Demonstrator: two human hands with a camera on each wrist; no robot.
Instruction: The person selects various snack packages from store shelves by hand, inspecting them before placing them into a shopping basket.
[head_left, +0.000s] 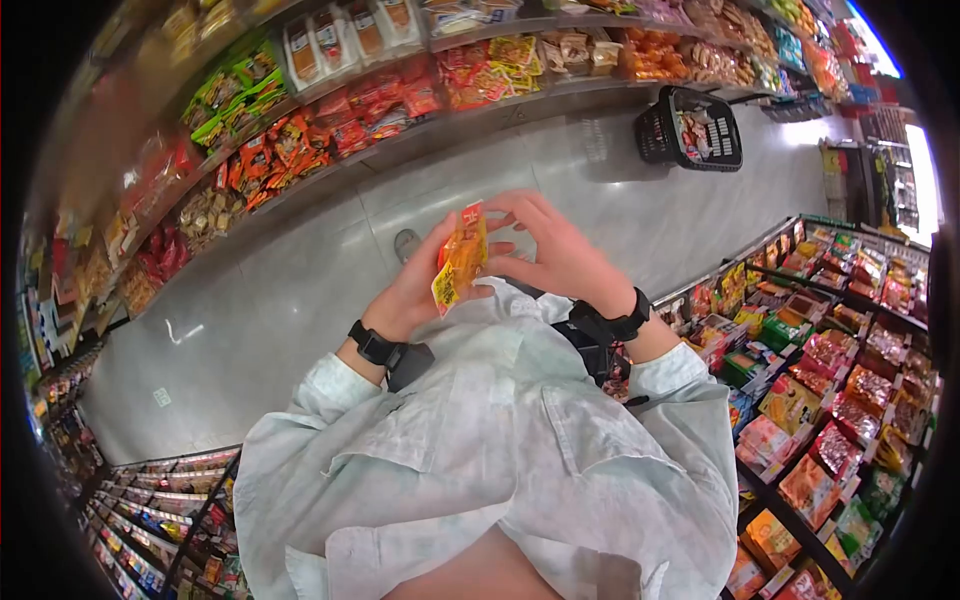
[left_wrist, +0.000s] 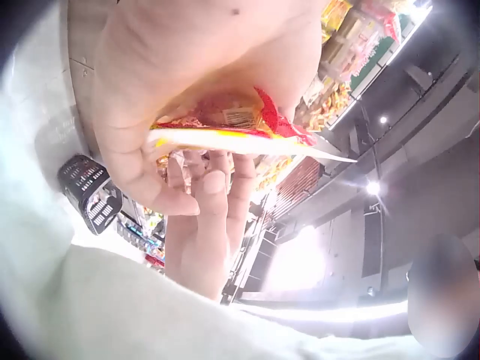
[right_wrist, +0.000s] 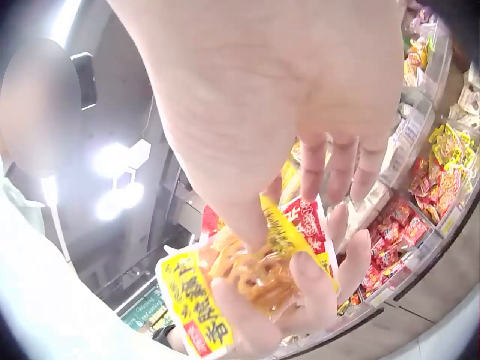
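Head view: snack packet (head_left: 460,258) is held upright before the chest, its long axis running roughly 1 to 7 o'clock, top edge up. Left hand (head_left: 420,285) cradles it from 8 o'clock, with the fingers curled round its back and the thumb on the front; confirmed in the right wrist view (right_wrist: 247,277). Right hand (head_left: 560,250) sits at 3 o'clock of the packet, with the fingers loosely spread and the fingertips at the upper edge, gripping nothing that I can see. The left hand is nearer. Basket (head_left: 690,128) stands well apart on the floor at 1 o'clock.
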